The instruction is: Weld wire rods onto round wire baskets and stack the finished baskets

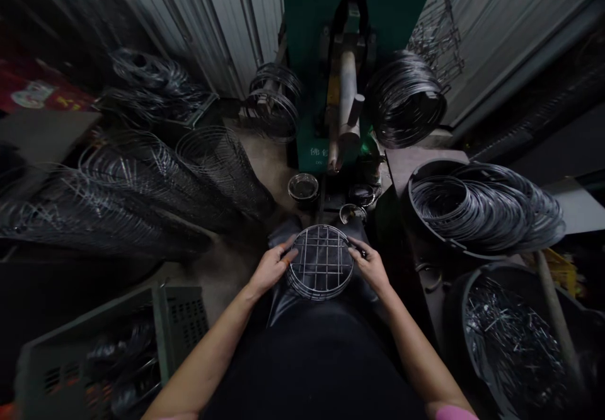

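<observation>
A round wire rack [321, 263] with crossed bars inside its ring is held over my lap, with more wire rings showing under its near edge. My left hand [273, 268] grips the rack's left rim, thumb on top. On the opposite rim, my right hand [371, 267] is closed round the edge. Beyond the rack stands a green machine [309, 145] with a pale metal arm [348, 89] pointing toward me. Small round dishes [303, 187] sit at the machine's foot.
Wire ring stacks [222, 168] stand on the left, above a green crate [94, 319]. Wire coils [406, 98] hang right of the machine. A tub of rings [472, 209] and a bin of metal scraps [513, 338] are at the right.
</observation>
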Demonstrator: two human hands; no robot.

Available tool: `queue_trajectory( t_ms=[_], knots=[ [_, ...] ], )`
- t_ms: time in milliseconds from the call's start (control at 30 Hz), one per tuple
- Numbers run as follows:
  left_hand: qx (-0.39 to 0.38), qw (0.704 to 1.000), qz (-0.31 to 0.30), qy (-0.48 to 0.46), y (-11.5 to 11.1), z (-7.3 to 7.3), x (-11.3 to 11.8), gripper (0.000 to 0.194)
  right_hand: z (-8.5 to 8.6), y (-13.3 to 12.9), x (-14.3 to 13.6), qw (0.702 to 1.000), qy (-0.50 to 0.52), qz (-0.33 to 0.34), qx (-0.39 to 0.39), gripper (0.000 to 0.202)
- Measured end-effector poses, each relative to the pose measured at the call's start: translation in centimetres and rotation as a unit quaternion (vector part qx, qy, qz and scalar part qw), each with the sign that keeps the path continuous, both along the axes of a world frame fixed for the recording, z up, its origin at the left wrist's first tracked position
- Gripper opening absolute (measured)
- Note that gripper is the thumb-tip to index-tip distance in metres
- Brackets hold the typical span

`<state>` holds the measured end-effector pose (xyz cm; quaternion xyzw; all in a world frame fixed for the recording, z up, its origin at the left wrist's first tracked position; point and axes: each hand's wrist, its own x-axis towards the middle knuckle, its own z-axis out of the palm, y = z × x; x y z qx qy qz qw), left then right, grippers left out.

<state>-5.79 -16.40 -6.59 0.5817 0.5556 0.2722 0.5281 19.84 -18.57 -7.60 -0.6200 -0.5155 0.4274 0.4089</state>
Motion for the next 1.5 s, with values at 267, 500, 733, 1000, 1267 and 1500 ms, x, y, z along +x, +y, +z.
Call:
queue_trajectory(
  t_ms=[267, 500, 733, 1000, 1267, 1500],
  knots=[
    [0.033, 0.990, -0.078, 0.113, -0.6, -0.2, -0.8, 0.065, 0.4, -1.0, 0.7, 0.999, -0.016, 0.034, 0.001, 0.042],
    [0.091, 0.948, -0.157, 0.263, -1.6, 0.6, -0.6, 0.116, 1.8, -2.0, 1.6, 0.964, -0.196, 0.167, -0.064, 0.091],
    [0.114, 0.920, -0.156, 0.340, -1.9, 0.3, 0.2, 0.116, 1.7, -2.2, 1.4, 0.947, -0.238, 0.165, -0.139, 0.088],
    [0.068, 0.965, -0.153, 0.204, -1.5, -1.0, -0.9, 0.118, 1.0, -1.4, 2.2, 0.990, 0.073, 0.031, -0.118, 0.063],
    [-0.108, 0.992, -0.050, -0.036, 7.5, 1.1, 0.4, 0.091, -0.9, 0.8, 2.4, 0.884, 0.393, -0.178, -0.180, 0.027],
    [-0.259, 0.920, -0.278, 0.092, 14.6, 0.7, 6.3, 0.061, -1.7, 0.7, 2.5, 0.827, 0.484, -0.205, -0.199, 0.018]
  ],
)
